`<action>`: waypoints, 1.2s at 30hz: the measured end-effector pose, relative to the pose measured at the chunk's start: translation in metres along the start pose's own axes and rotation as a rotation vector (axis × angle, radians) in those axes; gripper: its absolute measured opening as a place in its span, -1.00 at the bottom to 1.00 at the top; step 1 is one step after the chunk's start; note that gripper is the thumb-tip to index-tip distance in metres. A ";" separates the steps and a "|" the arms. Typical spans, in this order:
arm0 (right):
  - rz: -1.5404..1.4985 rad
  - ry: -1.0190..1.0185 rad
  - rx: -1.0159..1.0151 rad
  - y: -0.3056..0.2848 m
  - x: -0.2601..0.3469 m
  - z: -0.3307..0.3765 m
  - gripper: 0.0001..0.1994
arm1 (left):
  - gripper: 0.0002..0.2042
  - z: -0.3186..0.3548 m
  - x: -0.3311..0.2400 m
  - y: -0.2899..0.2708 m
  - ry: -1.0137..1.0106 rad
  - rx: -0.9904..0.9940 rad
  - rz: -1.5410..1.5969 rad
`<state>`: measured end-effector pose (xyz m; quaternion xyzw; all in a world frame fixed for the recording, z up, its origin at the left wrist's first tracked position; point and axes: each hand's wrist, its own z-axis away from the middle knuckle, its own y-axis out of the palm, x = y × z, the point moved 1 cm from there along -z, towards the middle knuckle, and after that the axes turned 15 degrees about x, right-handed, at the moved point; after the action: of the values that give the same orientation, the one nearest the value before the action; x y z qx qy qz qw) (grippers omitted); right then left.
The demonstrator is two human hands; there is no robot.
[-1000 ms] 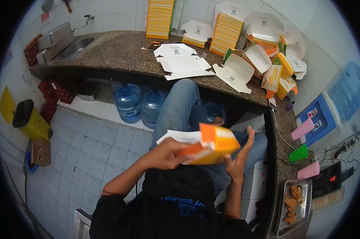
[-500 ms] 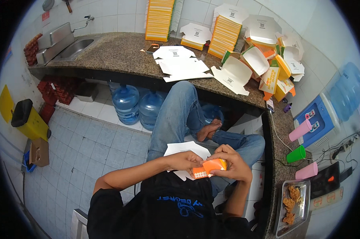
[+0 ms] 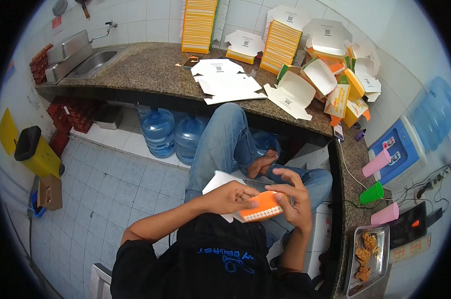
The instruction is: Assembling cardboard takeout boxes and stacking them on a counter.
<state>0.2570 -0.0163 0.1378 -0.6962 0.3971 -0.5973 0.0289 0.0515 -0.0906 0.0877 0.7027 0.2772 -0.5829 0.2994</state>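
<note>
Both hands (image 3: pixel 230 197) on orng box (image 3: pixel 266 202)

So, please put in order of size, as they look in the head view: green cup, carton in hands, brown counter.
Largest to smallest:
1. Brown counter
2. Orange carton, partly hidden
3. Green cup

Can make out blue lettering (image 3: pixel 223 249) across the black shirt (image 3: pixel 185 266). Can see dark square codes (image 3: pixel 218 69) with fine print, too small to read, on white lid flaps (image 3: pixel 289 15) of the flattened carton (image 3: pixel 230 87) on the counter (image 3: pixel 150 65), the small carton (image 3: pixel 244 46), the carton stack (image 3: pixel 281 47) and the large carton (image 3: pixel 328 36). Can spot bold orange lettering (image 3: pixel 341 95) on the leaning carton (image 3: pixel 337 102), faint lettering (image 3: pixel 433 93) on the blue bottle (image 3: pixel 437 119) atop the water dispenser (image 3: pixel 404 142), and reddish letter-like marks (image 3: pixel 399 253) on a pale strip (image 3: pixel 408 250).
</note>
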 end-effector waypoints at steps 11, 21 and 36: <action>0.568 -0.719 -0.364 0.064 -0.020 0.003 -0.45 | -0.73 0.000 -0.034 0.014 0.398 -0.543 0.203; 0.661 -0.445 -0.574 0.037 -0.002 -0.036 -0.54 | -0.69 -0.018 -0.020 0.023 0.681 -0.770 -0.437; 0.482 -0.441 -0.541 0.031 -0.002 -0.046 -0.70 | -0.71 0.000 -0.029 0.014 0.418 -0.352 -0.190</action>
<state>0.2019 -0.0166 0.1335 -0.6769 0.6754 -0.2845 0.0685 0.0568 -0.1016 0.1173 0.7156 0.4944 -0.3938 0.2972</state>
